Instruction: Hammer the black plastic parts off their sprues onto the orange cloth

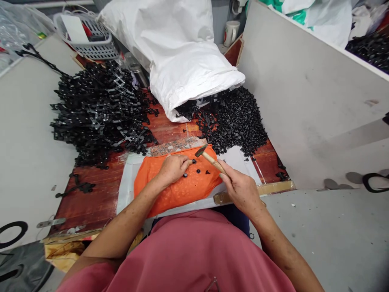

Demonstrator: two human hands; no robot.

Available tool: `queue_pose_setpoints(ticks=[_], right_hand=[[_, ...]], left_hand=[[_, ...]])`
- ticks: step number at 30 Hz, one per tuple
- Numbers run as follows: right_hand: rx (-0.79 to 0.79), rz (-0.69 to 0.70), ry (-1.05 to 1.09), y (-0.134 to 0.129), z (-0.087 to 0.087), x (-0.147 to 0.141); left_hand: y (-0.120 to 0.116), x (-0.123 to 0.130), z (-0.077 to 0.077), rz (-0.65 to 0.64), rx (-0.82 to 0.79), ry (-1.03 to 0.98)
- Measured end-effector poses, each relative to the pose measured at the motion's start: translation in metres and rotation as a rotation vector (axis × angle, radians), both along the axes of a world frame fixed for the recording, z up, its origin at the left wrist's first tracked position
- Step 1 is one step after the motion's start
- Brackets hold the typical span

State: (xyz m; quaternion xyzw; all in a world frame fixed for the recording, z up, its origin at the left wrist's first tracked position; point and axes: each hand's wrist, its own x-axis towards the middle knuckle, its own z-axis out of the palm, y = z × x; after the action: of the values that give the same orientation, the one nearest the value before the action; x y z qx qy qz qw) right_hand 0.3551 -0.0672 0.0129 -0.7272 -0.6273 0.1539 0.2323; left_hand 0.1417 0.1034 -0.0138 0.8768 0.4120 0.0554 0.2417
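Note:
In the head view, my right hand (241, 188) is wrapped round the wooden handle of a small hammer (214, 162). Its dark head is raised at the upper right of an orange cloth (170, 192). My left hand (173, 168) rests over the cloth, thumb and forefinger pinched on a small round black plastic part (193, 161). Near those fingertips lie another round black part (198, 171), one more black part (185, 175) and a small black pin (208, 172). Behind the cloth's far edge is a speckled stone slab (179, 146).
A tangled heap of black plastic strips (100, 109) stands at left, a pile of small black pins (240, 117) at right. Between them a white sack (188, 61) spills black parts. Grey panels (313, 93) flank the red-brown table (88, 202). A grey basket (97, 50) and mug (231, 33) stand behind.

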Motion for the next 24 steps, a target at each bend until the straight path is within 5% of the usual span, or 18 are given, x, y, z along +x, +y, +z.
queue_pose_setpoints(ticks=[24], right_hand=[[-0.13, 0.073, -0.267, 0.01, -0.016, -0.007]], left_hand=[[-0.002, -0.001, -0.01, 0.028, 0.002, -0.027]])
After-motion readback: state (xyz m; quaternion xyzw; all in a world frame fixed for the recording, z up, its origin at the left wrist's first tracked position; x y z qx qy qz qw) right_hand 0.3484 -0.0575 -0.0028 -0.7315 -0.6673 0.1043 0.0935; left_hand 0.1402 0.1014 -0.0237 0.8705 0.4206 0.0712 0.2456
